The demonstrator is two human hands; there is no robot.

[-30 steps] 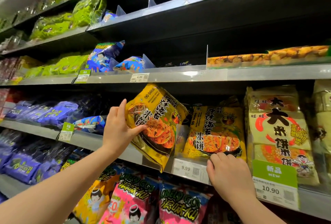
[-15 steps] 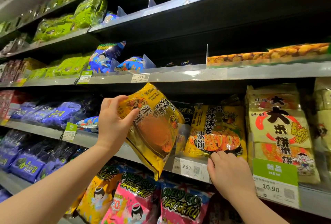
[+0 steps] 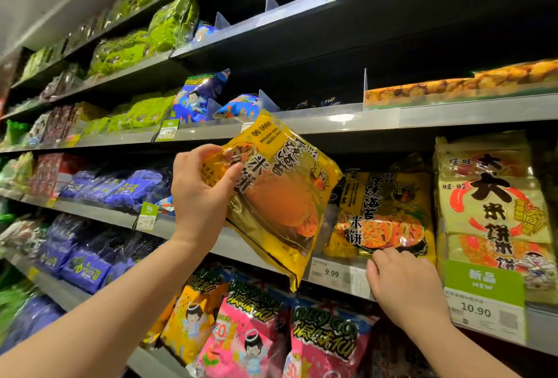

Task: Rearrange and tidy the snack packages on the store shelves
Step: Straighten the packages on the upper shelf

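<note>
The tilted yellow rice-cracker bag was glossy, crinkled plastic film. Behind it, the grey shelf edge looked smooth, satin metal; below that edge, white paper price tags sat matt.

Head view looks up, close, along the shelves.

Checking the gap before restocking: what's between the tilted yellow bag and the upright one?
Head view: a clear divider stands between the tilted yellow bag and the upright one.
</note>
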